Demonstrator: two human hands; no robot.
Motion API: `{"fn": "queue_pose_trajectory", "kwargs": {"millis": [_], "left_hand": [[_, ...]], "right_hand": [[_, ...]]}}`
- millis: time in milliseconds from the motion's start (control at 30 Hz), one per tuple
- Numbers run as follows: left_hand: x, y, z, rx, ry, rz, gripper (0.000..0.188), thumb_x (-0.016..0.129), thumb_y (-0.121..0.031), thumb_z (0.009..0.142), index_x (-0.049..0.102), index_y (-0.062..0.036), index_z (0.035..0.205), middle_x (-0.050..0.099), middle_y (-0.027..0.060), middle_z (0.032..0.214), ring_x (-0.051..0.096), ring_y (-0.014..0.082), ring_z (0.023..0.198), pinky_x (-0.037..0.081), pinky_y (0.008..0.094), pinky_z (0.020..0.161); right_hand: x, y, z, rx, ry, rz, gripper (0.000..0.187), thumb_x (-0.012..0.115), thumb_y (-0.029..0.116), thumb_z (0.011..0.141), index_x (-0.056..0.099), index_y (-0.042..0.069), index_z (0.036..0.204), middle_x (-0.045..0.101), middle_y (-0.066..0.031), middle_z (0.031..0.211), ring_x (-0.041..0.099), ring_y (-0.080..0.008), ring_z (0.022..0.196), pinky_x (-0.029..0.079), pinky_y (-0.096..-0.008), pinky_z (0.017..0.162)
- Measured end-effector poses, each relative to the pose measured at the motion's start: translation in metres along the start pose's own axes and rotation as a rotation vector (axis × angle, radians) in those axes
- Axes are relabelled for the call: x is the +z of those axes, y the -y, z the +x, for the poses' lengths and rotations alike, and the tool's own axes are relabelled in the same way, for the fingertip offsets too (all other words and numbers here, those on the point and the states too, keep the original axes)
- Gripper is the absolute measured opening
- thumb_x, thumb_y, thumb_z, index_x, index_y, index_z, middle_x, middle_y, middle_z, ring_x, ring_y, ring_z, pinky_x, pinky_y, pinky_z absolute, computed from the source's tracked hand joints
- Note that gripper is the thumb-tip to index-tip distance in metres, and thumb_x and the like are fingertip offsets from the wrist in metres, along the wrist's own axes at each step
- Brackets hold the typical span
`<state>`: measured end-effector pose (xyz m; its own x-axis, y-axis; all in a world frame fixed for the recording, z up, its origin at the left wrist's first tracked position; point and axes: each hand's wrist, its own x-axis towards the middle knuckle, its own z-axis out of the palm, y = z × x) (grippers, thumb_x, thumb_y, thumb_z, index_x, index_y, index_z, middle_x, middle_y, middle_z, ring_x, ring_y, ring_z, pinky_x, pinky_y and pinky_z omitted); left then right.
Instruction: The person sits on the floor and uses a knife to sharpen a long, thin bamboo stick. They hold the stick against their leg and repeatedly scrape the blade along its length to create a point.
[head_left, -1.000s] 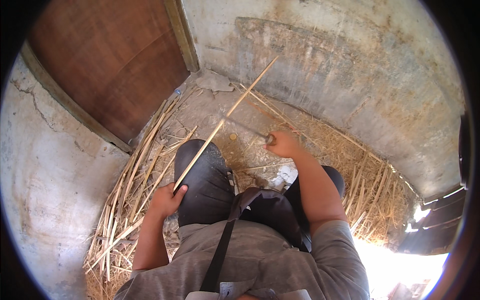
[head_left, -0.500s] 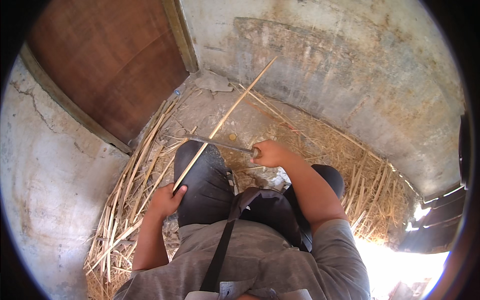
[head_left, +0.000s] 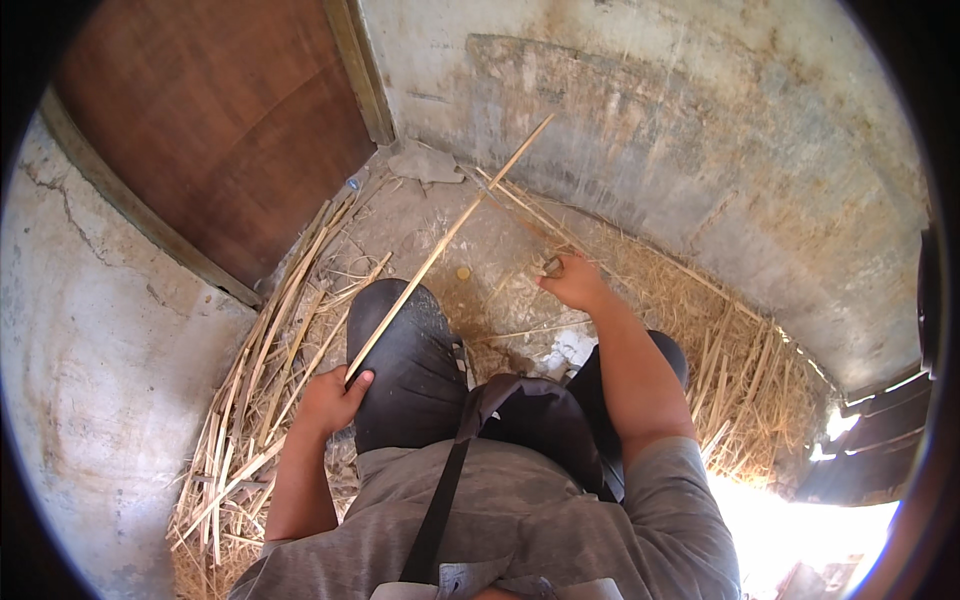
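Note:
A long, pale bamboo strip (head_left: pixel 440 245) slants from my left hand (head_left: pixel 333 400) across my left knee (head_left: pixel 390 310) and up toward the far wall. My left hand is closed round its near end beside the thigh. To the right of the strip, my right hand (head_left: pixel 577 283) is wrapped round the handle of a knife (head_left: pixel 552 266). Its blade is smeared by motion and hard to make out, seemingly pointing up and left toward the strip's far part. Whether the blade touches the strip, I cannot tell.
Several split bamboo strips (head_left: pixel 240 420) lie in a heap at my left. Straw-like shavings (head_left: pixel 740 400) cover the floor at the right, along the stained wall (head_left: pixel 640 120). A brown door (head_left: pixel 220 130) stands at the far left. A flat stone piece (head_left: pixel 427 162) lies in the corner.
My right hand has moved forward and to the right with the knife, whose blade has left its place across the strip near my knee. The left hand and the strip have barely moved.

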<state>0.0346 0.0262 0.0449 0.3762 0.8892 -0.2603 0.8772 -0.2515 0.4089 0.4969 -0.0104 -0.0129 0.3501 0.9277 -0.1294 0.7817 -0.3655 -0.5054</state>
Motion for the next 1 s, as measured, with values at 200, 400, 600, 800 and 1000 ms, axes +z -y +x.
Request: {"fn": "queue_pose_trajectory", "kwargs": {"millis": [200,400,600,800,1000], "left_hand": [[0.004,0.004,-0.001,-0.002,-0.010,-0.014,0.064,0.056,-0.061,0.098,0.069,0.0017,0.099,0.070,0.0278,0.084,0.069,0.0467,0.088,0.053,0.0494,0.080],[0.005,0.003,0.000,0.024,-0.022,-0.057,0.064,0.056,-0.060,0.098,0.069,0.0019,0.100,0.070,0.0274,0.083,0.069,0.0460,0.087,0.054,0.0487,0.079],[0.002,0.001,-0.001,0.002,-0.011,0.007,0.064,0.055,-0.061,0.098,0.069,0.0022,0.100,0.070,0.0271,0.082,0.069,0.0458,0.086,0.053,0.0489,0.079],[0.003,-0.001,-0.002,0.006,-0.017,0.003,0.065,0.055,-0.061,0.098,0.068,0.0029,0.101,0.070,0.0270,0.082,0.069,0.0459,0.087,0.054,0.0487,0.079],[0.005,0.002,-0.001,0.025,-0.030,-0.031,0.065,0.055,-0.060,0.098,0.069,0.0029,0.103,0.070,0.0273,0.084,0.070,0.0458,0.088,0.054,0.0483,0.080]], "right_hand": [[0.000,0.029,-0.009,-0.094,0.110,0.008,0.059,0.074,0.045,0.084,0.067,-0.001,0.119,0.069,-0.0275,0.113,0.065,-0.0432,0.110,0.051,-0.0488,0.094],[0.013,0.022,-0.008,-0.180,0.176,0.041,0.055,0.075,0.042,0.082,0.068,0.002,0.119,0.069,-0.0267,0.112,0.065,-0.0438,0.108,0.052,-0.0488,0.092],[-0.003,0.022,-0.008,-0.155,0.070,-0.025,0.051,0.075,0.042,0.082,0.071,0.001,0.114,0.071,-0.0263,0.104,0.067,-0.0445,0.102,0.053,-0.0494,0.090],[-0.001,0.024,-0.011,-0.140,0.080,-0.013,0.055,0.075,0.043,0.083,0.070,-0.001,0.115,0.070,-0.0269,0.108,0.066,-0.0446,0.105,0.053,-0.0493,0.092],[0.005,0.026,-0.006,-0.165,0.154,0.023,0.057,0.075,0.044,0.083,0.068,-0.001,0.118,0.069,-0.0274,0.111,0.065,-0.0445,0.107,0.052,-0.0485,0.093]]}}
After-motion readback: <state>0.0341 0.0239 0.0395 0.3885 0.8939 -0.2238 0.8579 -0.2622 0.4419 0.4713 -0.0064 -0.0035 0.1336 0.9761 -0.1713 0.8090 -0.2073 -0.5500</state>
